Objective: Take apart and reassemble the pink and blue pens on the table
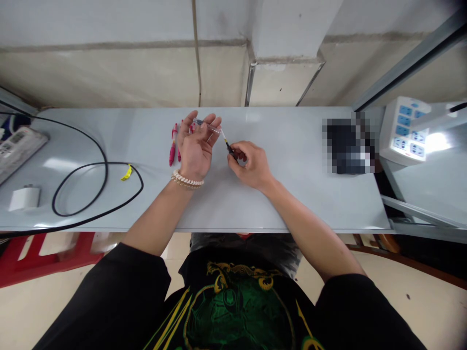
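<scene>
Palm up over the table, my left hand holds a clear, thin pen barrel between thumb and fingers, with a dark part at its far end. My right hand pinches a black pen part with a thin, pale refill-like tip pointing up and left. That tip lies close to the right end of the clear barrel; whether they touch I cannot tell. Pink pens lie on the table just left of my left hand, partly hidden by it.
A black cable with a yellow tag loops across the left of the table. A white adapter sits at the far left. On the right are a blurred dark object and a white power strip.
</scene>
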`<state>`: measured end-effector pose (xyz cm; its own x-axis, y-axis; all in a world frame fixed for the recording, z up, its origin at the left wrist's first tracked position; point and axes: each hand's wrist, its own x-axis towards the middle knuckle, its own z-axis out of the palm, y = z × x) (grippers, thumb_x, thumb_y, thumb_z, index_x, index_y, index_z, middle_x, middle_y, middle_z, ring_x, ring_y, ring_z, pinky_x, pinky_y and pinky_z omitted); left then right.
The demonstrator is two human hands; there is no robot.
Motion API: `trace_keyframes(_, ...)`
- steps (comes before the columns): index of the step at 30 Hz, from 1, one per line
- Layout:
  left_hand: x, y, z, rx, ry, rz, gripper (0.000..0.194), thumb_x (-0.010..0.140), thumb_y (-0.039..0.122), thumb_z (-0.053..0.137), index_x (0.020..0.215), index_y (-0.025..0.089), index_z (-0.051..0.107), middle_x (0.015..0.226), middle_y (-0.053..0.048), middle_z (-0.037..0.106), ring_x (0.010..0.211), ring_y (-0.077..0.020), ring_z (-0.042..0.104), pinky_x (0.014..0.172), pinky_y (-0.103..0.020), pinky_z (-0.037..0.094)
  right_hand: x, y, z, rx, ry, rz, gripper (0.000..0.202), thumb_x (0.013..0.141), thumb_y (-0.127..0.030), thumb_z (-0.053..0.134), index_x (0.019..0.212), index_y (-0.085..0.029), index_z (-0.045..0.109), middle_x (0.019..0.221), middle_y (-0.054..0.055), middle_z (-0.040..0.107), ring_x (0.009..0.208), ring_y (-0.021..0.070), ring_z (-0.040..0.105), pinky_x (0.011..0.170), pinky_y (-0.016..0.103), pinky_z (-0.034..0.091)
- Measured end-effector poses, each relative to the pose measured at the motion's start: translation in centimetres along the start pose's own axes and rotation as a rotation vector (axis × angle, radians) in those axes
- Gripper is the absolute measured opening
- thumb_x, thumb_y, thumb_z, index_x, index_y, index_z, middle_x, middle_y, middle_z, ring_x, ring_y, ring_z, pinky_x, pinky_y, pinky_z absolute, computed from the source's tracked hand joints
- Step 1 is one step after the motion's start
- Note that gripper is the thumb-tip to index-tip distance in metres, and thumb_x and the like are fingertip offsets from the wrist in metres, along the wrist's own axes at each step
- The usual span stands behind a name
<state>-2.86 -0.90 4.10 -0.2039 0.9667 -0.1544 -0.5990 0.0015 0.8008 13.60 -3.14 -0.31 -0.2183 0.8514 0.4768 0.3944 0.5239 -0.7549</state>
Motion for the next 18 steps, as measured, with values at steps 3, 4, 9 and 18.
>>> trace_keyframes(3, 0.06, -0.01, 0.03, -0.017, 0.000, -0.004, 0.044, 0.107, 0.023, 0.068, 0.148, 0.036, 0.059, 0.150, -0.006, 0.076, 0.155, -0.0272, 0.061, 0.126, -0.043, 0.054, -0.03, -0.10, -0.03, -0.008, -0.008, -0.004, 0.007, 0.094, -0.028, 0.062, 0.097, -0.024, 0.067, 0.086, 0.003, 0.072, 0.081, 0.0193, 0.065, 0.079, 0.037, 0.056)
trace_keyframes(4, 0.06, -0.02, 0.03, -0.025, -0.004, -0.003, 0.045, 0.108, 0.021, 0.066, 0.149, 0.036, 0.058, 0.150, -0.006, 0.076, 0.154, -0.0269, 0.062, 0.126, -0.043, 0.054, -0.04, -0.13, -0.04, -0.010, -0.008, -0.005, 0.007, 0.094, -0.028, 0.062, 0.098, -0.024, 0.067, 0.085, 0.003, 0.072, 0.081, 0.0194, 0.065, 0.080, 0.037, 0.056)
trace_keyframes(9, 0.10, 0.00, 0.03, -0.046, -0.005, 0.004, 0.051, 0.109, 0.017, 0.062, 0.156, 0.036, 0.052, 0.153, -0.007, 0.074, 0.153, -0.0270, 0.063, 0.127, -0.044, 0.054, -0.11, -0.22, -0.12, -0.007, -0.006, -0.021, 0.007, 0.094, -0.027, 0.062, 0.099, -0.024, 0.067, 0.085, 0.003, 0.070, 0.081, 0.0192, 0.065, 0.080, 0.036, 0.055)
trace_keyframes(18, -0.18, 0.28, 0.46, -0.028, 0.012, 0.008, 0.047, 0.107, 0.006, 0.055, 0.148, 0.029, 0.055, 0.155, -0.009, 0.072, 0.154, -0.0241, 0.062, 0.128, -0.040, 0.053, -0.17, -0.18, -0.05, -0.014, -0.019, -0.028, 0.007, 0.095, -0.029, 0.062, 0.099, -0.025, 0.067, 0.084, 0.003, 0.070, 0.083, 0.0198, 0.064, 0.080, 0.037, 0.055)
